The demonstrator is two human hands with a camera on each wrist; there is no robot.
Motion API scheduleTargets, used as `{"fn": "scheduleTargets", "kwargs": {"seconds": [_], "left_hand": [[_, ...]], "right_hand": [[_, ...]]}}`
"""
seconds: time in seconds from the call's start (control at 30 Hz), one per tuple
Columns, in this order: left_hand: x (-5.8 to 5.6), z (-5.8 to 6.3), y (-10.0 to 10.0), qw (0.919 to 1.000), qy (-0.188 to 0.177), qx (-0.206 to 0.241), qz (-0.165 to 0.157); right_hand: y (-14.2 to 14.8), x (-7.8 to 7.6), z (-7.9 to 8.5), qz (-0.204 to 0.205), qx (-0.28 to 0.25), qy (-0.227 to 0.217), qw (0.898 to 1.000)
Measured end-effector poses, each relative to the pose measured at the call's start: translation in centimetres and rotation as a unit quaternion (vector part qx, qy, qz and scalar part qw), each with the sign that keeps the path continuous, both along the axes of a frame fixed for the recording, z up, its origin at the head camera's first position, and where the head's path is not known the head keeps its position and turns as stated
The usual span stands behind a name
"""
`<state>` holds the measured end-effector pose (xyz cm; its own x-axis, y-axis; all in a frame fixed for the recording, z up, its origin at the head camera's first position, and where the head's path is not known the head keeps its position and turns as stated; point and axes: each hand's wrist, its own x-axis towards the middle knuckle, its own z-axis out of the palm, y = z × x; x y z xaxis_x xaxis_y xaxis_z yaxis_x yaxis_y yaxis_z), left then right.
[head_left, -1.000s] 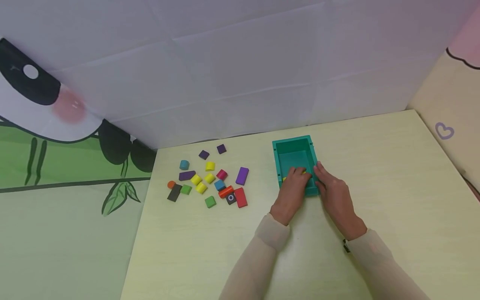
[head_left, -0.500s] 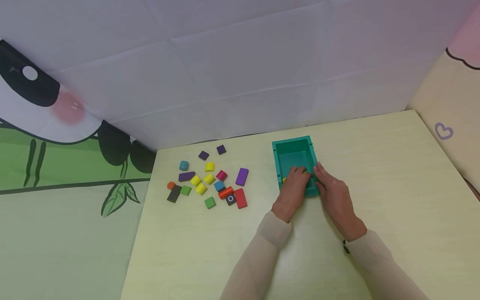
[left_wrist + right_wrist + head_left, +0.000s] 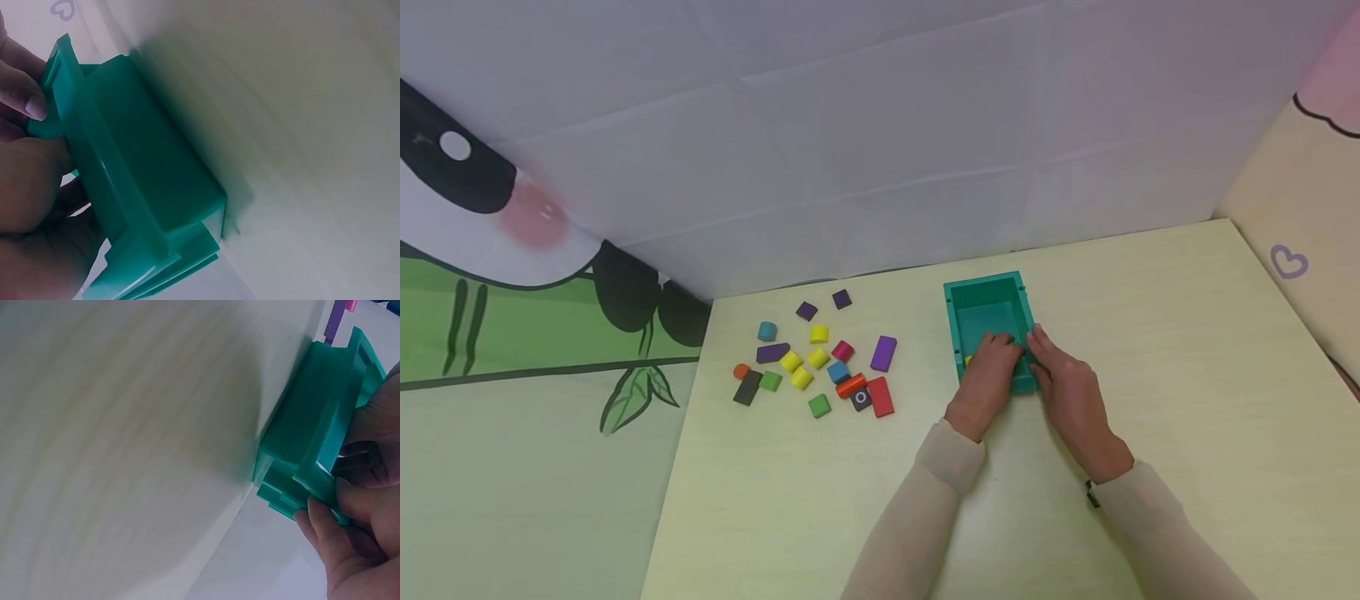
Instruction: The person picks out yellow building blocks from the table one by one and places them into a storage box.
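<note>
A teal plastic box (image 3: 953, 329), open at the top, stands on the table. My left hand (image 3: 988, 379) reaches over its near rim, with the fingers down inside; what they touch there is hidden, so I cannot tell whether they hold anything. A bit of a yellow block (image 3: 967, 360) shows in the box beside this hand. My right hand (image 3: 1073, 404) grips the near right corner; in the right wrist view its thumb and fingers pinch the box's rim (image 3: 328, 434). From the left wrist view I see the box's outer side wall (image 3: 156, 144).
Left of the box, small blocks lie scattered: several yellow pieces (image 3: 817, 358), a red block (image 3: 881, 397), a purple block (image 3: 883, 353), a dark plate (image 3: 747, 387) and a green block (image 3: 820, 406). A pale wall sheet (image 3: 895, 167) rises behind the table (image 3: 760, 508).
Inside the box the left fingers have shifted very slightly, and the yellow seen at their tips is now covered. The right hand and the box have stayed in place.
</note>
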<state>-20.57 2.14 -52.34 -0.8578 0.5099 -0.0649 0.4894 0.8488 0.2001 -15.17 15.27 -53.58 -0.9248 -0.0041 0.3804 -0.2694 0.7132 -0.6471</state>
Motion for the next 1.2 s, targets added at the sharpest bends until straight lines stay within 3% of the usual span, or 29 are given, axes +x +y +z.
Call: {"fn": "scheduleTargets", "kwargs": {"seconds": [0.2, 0.6, 0.93, 1.2], "left_hand": [[-0.1, 0.0, 0.0, 0.9999, -0.010, 0.013, 0.002], [0.4, 0.3, -0.9, 0.9992, 0.023, 0.023, -0.024], [0.9, 2.0, -1.8, 0.9945, 0.041, 0.093, -0.025], [1.1, 3.2, -3.0, 0.9920, 0.061, 0.110, -0.006]], "right_hand": [[0.0, 0.0, -0.1, -0.002, -0.001, 0.004, 1.000], [-0.1, 0.1, 0.2, -0.001, -0.002, -0.006, 1.000], [0.0, -0.1, 0.3, 0.000, -0.002, -0.002, 1.000], [0.0, 0.0, 0.3, 0.000, -0.003, -0.010, 1.000]]}}
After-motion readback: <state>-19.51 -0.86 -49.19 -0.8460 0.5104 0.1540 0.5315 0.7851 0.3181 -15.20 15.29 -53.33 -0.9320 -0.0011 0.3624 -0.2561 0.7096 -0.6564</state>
